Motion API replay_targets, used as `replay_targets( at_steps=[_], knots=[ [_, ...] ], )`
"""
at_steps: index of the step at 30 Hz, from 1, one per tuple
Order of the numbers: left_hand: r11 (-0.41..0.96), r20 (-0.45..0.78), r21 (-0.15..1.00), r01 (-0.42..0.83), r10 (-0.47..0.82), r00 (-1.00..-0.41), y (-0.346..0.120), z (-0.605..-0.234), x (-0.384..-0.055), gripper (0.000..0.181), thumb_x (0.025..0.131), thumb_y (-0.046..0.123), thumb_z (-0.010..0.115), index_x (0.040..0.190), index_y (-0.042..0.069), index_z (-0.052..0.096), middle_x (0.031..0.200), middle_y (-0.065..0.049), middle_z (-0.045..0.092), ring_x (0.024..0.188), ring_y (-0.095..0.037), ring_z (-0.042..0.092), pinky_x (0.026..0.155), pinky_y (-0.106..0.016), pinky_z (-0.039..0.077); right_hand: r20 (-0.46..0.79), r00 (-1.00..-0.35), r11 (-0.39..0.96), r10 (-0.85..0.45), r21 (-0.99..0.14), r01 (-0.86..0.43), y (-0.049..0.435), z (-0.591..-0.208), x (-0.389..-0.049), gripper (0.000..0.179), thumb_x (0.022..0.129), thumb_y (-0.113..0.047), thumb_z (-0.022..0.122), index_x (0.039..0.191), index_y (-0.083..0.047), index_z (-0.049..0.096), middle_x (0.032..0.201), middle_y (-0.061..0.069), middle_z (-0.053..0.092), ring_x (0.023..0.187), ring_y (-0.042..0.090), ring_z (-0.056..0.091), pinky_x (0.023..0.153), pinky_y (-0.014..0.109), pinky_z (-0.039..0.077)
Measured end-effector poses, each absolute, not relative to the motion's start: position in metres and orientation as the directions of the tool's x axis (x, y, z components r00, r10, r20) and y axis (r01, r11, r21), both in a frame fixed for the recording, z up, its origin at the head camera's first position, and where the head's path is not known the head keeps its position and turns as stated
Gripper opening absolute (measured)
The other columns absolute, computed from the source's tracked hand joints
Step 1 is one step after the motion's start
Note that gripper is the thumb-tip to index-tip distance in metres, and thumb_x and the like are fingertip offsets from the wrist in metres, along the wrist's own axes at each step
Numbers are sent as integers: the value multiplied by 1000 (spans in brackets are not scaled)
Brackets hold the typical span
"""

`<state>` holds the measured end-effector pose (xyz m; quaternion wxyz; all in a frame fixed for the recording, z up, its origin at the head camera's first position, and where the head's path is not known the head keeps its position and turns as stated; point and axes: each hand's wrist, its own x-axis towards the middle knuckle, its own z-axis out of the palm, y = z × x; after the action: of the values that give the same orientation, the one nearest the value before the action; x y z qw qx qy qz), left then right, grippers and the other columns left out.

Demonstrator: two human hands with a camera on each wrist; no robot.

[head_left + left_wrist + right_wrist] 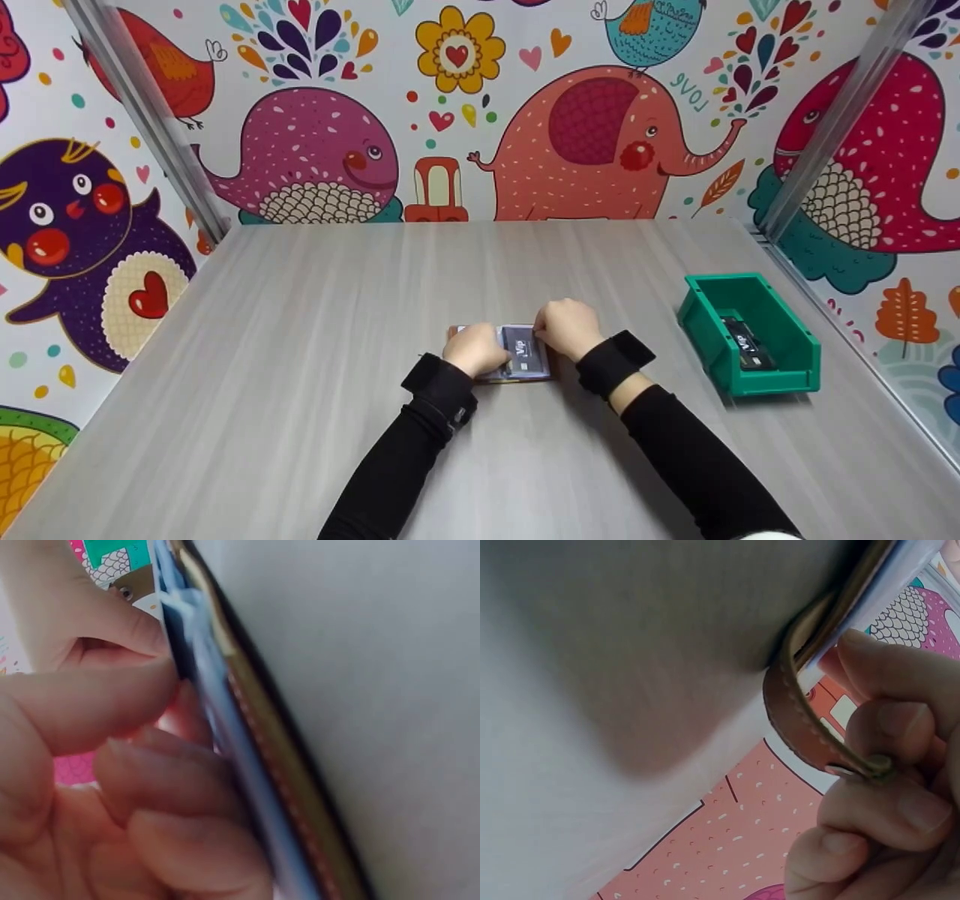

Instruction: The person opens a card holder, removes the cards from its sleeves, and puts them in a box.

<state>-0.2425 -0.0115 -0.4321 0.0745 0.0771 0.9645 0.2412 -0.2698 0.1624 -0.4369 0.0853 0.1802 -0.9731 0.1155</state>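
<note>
A card holder (499, 380) with clear sleeves and a brown stitched cover lies open on the table in the head view. On its right half is a dark card (527, 346) marked "Vip". My left hand (474, 349) pinches the card's left edge between thumb and finger, its other fingers against the sleeves (247, 757). At the upper right corner, my right hand (570, 328) pinches a sleeve edge with thumb and forefinger. Beside its curled fingers, the brown strap (791, 716) loops out from the cover. My fingers hide part of the card's edge.
To the right stands a green plastic bin (772, 388) with dark cards (748, 345) lying in it. The pale wood-grain table (300, 300) ends at printed cartoon panels (450, 112) behind and at both sides, with metal posts at the corners.
</note>
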Motion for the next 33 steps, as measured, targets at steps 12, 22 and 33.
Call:
replay_targets(
  at_steps=[12, 22, 33],
  knots=[
    [854, -113, 508, 115, 199, -974, -16, -432, -243, 31, 81, 25, 75, 99, 0, 70, 98, -12, 69, 85, -26, 62, 88, -42, 47, 188, -928, 908, -321, -218, -358, 164, -436, -271, 7, 78, -11, 79, 84, -14, 81, 85, 5, 75, 80, 31, 69, 70, 47, 53],
    [847, -118, 522, 100, 188, -975, -19, -433, -244, 31, 78, 24, 75, 98, 1, 70, 98, -11, 69, 86, -26, 62, 85, -42, 49, 176, -932, 911, -318, -216, -352, 165, -437, -272, 6, 78, -13, 79, 84, -14, 81, 84, 5, 75, 79, 31, 68, 69, 47, 53],
    [832, -131, 551, 72, 171, -976, -28, -433, -246, 24, 75, 22, 77, 87, 3, 69, 85, -8, 65, 75, -23, 57, 71, -36, 49, 172, -933, 910, -316, -223, -349, 164, -437, -271, 8, 78, -12, 77, 83, -15, 81, 84, 3, 75, 79, 29, 69, 70, 47, 53]
  ],
)
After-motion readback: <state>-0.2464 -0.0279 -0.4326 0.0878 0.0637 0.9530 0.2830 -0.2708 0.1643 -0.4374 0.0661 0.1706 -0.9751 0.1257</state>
